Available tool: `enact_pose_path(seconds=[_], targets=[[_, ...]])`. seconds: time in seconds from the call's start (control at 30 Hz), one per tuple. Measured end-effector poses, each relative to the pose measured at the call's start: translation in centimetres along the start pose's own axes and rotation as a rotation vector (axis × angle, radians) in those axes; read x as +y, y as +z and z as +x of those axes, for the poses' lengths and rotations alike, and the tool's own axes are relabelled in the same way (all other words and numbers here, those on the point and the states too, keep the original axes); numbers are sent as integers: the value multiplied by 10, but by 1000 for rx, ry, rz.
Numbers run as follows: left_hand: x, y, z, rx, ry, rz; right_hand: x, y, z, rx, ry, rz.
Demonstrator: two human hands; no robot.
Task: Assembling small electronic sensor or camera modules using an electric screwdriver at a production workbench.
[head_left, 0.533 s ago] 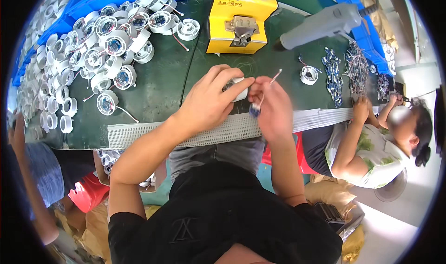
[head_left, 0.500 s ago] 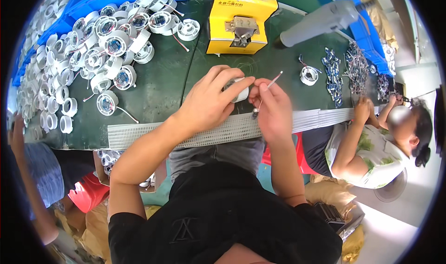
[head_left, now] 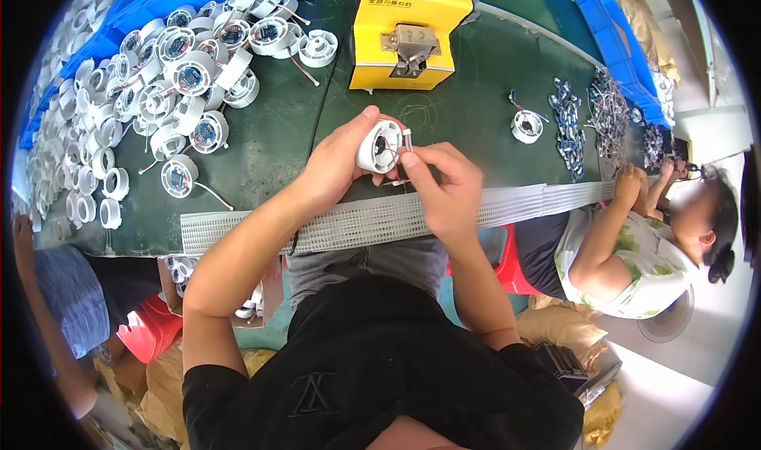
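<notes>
My left hand (head_left: 337, 158) is closed around a white round plastic housing (head_left: 379, 146), whose open face is turned toward my right hand. Dark parts and thin wires show inside the housing. At its right edge, my right hand (head_left: 448, 184) pinches a thin wire with a small white connector (head_left: 407, 137) at its upper end. A small part (head_left: 394, 183) hangs just below the fingers, too small to make out. Both hands are above the near part of the green table (head_left: 444, 145), close to a perforated pale strip (head_left: 372, 226).
A yellow machine (head_left: 408, 42) stands at the back middle. White housings with circuit boards (head_left: 190, 78) are heaped at the left, by a blue bin (head_left: 158, 10). One housing (head_left: 526, 125) and bundles of wired boards (head_left: 568, 129) lie right. A co-worker (head_left: 634, 252) sits at the right.
My left hand has turned the housing so its open face shows. My right hand has lowered slightly, bringing the wire against the housing. The grey cylindrical tool at the back right has left view.
</notes>
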State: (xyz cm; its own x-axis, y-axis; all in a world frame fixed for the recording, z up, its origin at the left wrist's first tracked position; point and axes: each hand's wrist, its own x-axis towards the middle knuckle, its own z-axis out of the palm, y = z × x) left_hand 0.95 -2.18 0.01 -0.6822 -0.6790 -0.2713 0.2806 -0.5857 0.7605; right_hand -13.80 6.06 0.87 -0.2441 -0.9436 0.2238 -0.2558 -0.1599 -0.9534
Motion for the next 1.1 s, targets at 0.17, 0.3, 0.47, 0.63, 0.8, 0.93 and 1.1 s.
enact_pose_path(seconds=[0.17,0.3,0.47,0.63,0.8,0.93,1.1], targets=[[-10,-14,6,97,34,177,2,3,9,-3,-325,-437],[-5,-2,2,218,81,242,-2,4,11,-64,-330,-602],[-7,-12,5,97,70,354,-4,7,17,-99,-300,-631],[-7,-11,5,117,75,274,-6,6,15,-85,-311,-634],[-3,-9,2,-5,16,250,2,8,13,-17,-175,-608],[-4,-9,3,50,-58,84,-4,6,7,-71,-160,-624],[-9,-13,5,2,6,289,1,11,7,-49,-241,-732]])
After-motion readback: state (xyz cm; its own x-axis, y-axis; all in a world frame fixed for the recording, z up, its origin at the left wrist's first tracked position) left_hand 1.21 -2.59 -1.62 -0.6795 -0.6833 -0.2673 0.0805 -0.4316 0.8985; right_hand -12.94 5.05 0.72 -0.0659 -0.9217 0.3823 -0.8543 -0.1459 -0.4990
